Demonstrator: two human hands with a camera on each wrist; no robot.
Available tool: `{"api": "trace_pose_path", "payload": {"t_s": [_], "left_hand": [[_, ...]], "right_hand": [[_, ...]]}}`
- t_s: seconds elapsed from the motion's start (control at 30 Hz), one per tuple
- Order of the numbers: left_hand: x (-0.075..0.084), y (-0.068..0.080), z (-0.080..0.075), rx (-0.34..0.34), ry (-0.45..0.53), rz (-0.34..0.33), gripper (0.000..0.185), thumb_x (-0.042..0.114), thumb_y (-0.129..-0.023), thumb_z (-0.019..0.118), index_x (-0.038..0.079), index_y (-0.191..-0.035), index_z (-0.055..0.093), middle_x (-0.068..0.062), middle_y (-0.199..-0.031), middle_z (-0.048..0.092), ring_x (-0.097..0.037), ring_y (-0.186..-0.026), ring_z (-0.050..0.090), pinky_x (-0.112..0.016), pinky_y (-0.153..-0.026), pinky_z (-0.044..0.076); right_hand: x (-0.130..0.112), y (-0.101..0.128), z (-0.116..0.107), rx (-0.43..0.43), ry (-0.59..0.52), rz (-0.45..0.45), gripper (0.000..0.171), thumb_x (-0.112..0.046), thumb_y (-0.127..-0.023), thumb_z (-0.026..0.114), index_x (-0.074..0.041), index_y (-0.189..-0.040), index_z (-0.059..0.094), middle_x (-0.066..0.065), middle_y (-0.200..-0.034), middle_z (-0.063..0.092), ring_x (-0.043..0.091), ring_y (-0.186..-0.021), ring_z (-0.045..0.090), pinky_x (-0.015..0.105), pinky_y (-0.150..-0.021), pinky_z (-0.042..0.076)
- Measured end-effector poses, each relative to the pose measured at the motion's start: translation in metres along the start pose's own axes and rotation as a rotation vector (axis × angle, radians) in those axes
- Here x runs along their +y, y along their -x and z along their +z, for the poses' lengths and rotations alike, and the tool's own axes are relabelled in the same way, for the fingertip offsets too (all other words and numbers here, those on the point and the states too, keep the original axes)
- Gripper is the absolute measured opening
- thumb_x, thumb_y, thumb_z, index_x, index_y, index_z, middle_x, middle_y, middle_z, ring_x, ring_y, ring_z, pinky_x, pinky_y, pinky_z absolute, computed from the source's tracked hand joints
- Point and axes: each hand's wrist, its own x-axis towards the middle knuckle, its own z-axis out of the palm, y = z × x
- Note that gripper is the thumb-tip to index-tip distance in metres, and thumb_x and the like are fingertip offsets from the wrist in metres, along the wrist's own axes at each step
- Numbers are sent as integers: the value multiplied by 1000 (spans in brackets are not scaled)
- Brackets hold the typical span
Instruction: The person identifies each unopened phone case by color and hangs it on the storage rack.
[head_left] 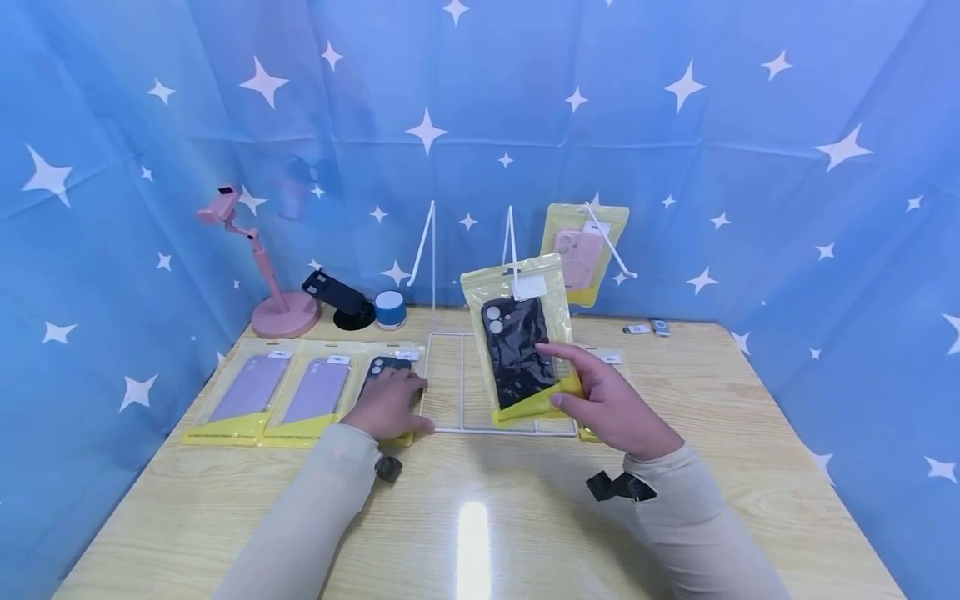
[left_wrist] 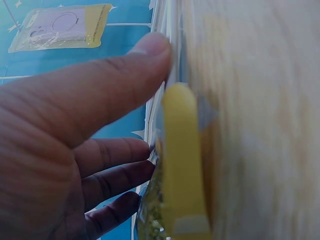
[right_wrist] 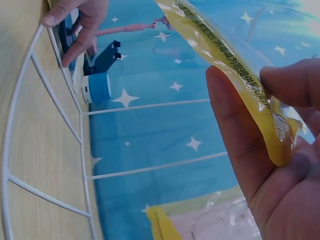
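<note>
My right hand pinches the lower right side of a clear-and-yellow pouch holding a black phone case. The pouch is raised and slightly tilted, and the tip of the middle white hook shows in front of its top. In the right wrist view, thumb and fingers lie on either side of the pouch's yellow bottom. My left hand rests over a pouched dark phone case lying on the table, covering much of it. In the left wrist view its fairly straight fingers touch that pouch's edge.
A white wire rack stands on the table, with a pouched pink case on its right hook. Two pouched purple cases lie at left. Behind are a pink stand, black phone holder, blue-white cylinder and small gadgets.
</note>
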Motion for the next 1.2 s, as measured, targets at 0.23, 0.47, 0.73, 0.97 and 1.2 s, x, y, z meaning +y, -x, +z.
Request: {"api": "trace_pose_path", "payload": {"t_s": [0.23,0.47,0.73,0.97,1.2], "left_hand": [[3,0,0,-6,-3,7,81,54,-83,87,10,-148,62,-15,-156,54,-38,-144,46,-58,-119,39],[3,0,3,-6,-2,9,81,53,-83,87,10,-147,63,-15,-155,55,-38,-143,46,-59,-119,39],[4,-2,2,-13,-3,-6,82,54,-83,87,11,-147,62,-14,-155,55,-37,-144,46,-57,-119,39],[3,-3,1,-12,-7,-5,82,54,-83,87,12,-148,62,-13,-155,55,-37,-143,47,-57,-119,39],[0,-2,1,-10,-7,-14,83,55,-82,87,12,-148,62,-13,-155,55,-37,-144,46,-57,-120,38]], "right_hand": [[4,-8,7,53,26,-21,67,3,-103,58,-32,-159,46,17,-127,54,14,-40,35,25,-39,36],[4,-22,12,112,45,25,69,-1,-102,61,-43,-156,47,6,-144,51,17,-44,38,27,-42,39],[8,-42,12,147,21,30,68,-5,-103,62,-44,-156,47,5,-147,50,18,-46,39,29,-43,41],[13,-59,10,176,15,7,68,-4,-102,63,-39,-157,47,9,-147,48,14,-46,40,27,-44,41],[16,-77,8,212,8,-1,67,-4,-100,65,-36,-157,48,12,-134,52,12,-47,40,26,-43,40]]}}
